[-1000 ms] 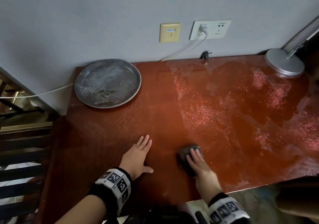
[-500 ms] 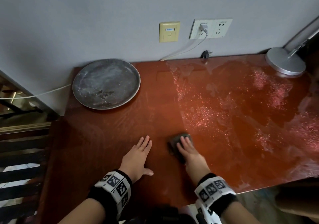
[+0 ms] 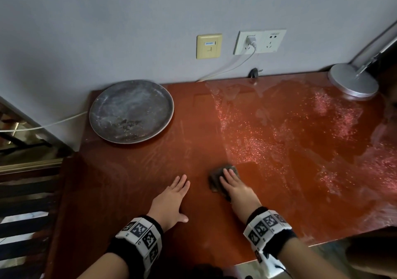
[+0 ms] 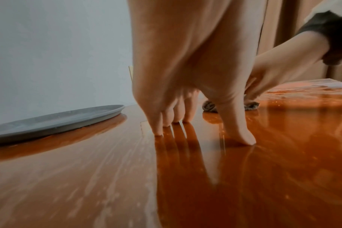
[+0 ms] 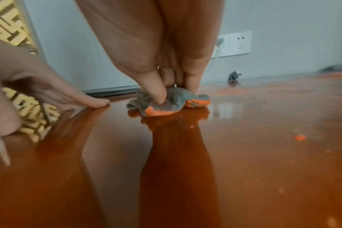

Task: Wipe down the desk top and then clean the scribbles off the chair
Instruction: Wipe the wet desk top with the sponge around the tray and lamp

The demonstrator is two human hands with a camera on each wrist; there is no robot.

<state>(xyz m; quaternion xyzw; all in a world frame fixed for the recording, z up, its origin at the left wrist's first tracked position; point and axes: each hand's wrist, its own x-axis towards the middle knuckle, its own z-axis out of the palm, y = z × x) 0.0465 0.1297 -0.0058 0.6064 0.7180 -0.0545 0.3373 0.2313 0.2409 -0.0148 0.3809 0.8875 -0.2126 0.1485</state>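
Note:
The red-brown desk top [image 3: 139, 171] fills the head view. My right hand [image 3: 234, 185] presses a bunched grey cloth [image 3: 214, 180] flat on the desk near its middle front, fingers straight on top. In the right wrist view the thumb of the right hand [image 5: 166, 54] digs into the cloth [image 5: 178, 98], whose underside is stained orange. My left hand [image 3: 171, 197] lies flat on the desk just left of the cloth, fingers spread and holding nothing. In the left wrist view its fingertips [image 4: 158, 129] touch the glossy wood. No chair scribbles are visible.
A round grey plate [image 3: 131, 111] sits at the back left. A silver lamp base [image 3: 353, 81] stands at the back right. A wet, glittering film [image 3: 300, 132] covers the desk's right half. Wall sockets [image 3: 260, 42], a white cable and a loose black plug [image 3: 254, 72] are behind. Dark slats [image 3: 21, 214] lie left.
My right hand has slid the cloth away from the front edge toward the wall and slightly left. The left hand has stayed in place.

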